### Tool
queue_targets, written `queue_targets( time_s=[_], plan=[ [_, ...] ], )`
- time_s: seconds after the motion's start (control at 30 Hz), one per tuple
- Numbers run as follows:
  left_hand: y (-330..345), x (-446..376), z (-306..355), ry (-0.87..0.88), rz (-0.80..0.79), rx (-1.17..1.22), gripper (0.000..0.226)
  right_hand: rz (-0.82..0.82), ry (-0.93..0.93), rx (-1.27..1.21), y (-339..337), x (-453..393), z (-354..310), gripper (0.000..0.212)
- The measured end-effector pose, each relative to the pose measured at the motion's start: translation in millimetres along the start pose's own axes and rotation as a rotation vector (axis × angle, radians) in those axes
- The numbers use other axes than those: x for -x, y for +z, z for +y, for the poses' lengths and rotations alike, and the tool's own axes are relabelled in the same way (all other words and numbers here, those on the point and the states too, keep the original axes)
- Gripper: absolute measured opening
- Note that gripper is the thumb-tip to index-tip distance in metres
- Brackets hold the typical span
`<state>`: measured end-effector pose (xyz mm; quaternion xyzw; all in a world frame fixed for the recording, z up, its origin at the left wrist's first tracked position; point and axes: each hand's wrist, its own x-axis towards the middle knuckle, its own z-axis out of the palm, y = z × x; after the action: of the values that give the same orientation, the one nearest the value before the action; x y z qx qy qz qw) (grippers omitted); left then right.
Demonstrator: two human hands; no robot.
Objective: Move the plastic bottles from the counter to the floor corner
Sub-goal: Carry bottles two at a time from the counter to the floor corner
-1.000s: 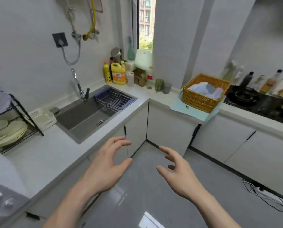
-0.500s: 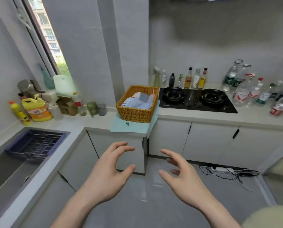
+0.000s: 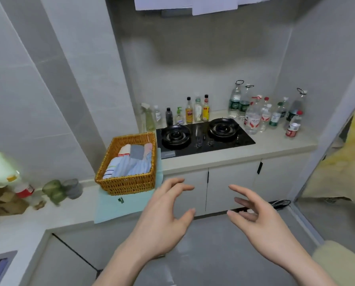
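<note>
Your left hand (image 3: pixel 164 217) and right hand (image 3: pixel 261 219) hang in mid-air in front of the stove (image 3: pixel 203 135), both spread wide with fingers loosely bent, holding nothing. The plastic bottles (image 3: pixel 265 114) stand clustered on the counter (image 3: pixel 275 145) just right of the stove, every one upright, long axis vertical, caps up. Their labels are green on the tall ones at the back and on one among the smaller bottles, red and white on the front ones; the writing is too small to read. A row of sauce bottles (image 3: pixel 197 110) lines the wall behind the stove, their print likewise unreadable. Left of the stove, a wicker basket (image 3: pixel 129 182) of folded cloths sits on a pale green mat (image 3: pixel 118 207). Further left of the stove, two cups (image 3: pixel 63 190) stand blurred on the counter.
</note>
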<state>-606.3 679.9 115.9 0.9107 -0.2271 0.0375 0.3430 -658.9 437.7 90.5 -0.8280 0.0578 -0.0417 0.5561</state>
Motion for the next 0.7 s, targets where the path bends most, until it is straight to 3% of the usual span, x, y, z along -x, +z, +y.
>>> queue_targets(
  time_s=[0.23, 0.7],
  plan=[
    [36.0, -90.0, 11.1, 0.092, -0.058, 0.005, 0.045, 0.072, 0.043, -0.032, -46.5, -59.4, 21.2, 0.055],
    [90.9, -240.2, 21.5, -0.050, -0.020, -0.051, 0.044, 0.012, 0.001, -0.002, -153.0, -229.0, 57.5, 0.055]
  ],
)
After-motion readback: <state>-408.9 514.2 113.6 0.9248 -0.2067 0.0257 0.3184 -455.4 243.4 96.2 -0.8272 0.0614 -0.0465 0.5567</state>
